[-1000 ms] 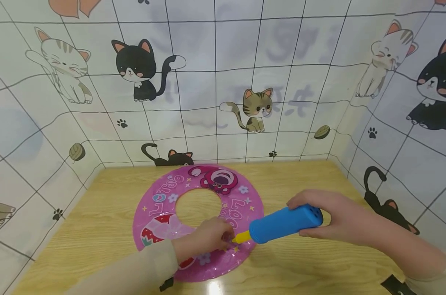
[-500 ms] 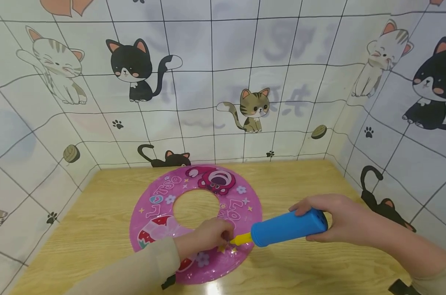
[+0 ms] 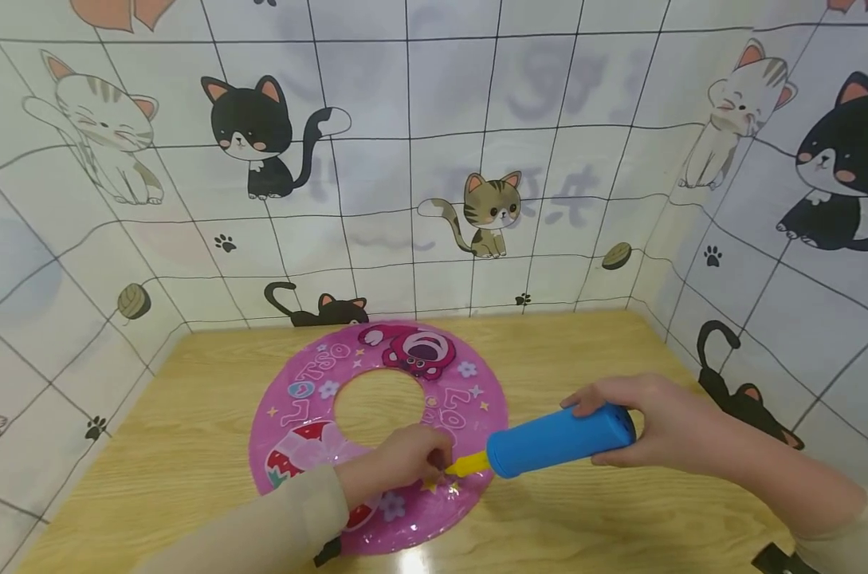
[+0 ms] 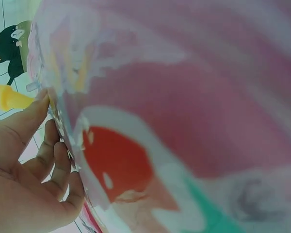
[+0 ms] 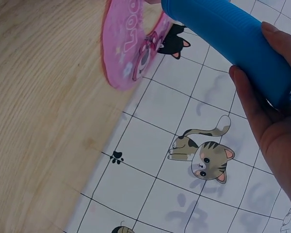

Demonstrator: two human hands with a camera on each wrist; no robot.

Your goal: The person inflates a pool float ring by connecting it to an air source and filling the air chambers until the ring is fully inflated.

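Observation:
A pink swim ring (image 3: 469,399), flat and printed with a bear, strawberries and letters, lies on the wooden table. At its near right part, my left hand (image 3: 408,458) pinches the ring's film by the valve. In the left wrist view, a small clear tube (image 4: 33,86) shows beside the thumb tip. My right hand (image 3: 666,422) grips the rear end of a blue hand pump (image 3: 555,441), thumb and fingers on opposite sides. The pump's yellow nozzle (image 3: 469,464) points at the left fingertips, its tip right at them. Those fingers partly hide where nozzle and valve come together.
Bare wooden tabletop (image 3: 584,518) surrounds the ring. White gridded sheeting (image 3: 383,199) with cartoon cats stands behind the table and along both sides. The ring's far edge reaches close to the back sheeting.
The head view has shifted slightly, so the ring and wall sit a little further left. The pump's rear end has moved slightly right against the ring. Both hands keep their holds.

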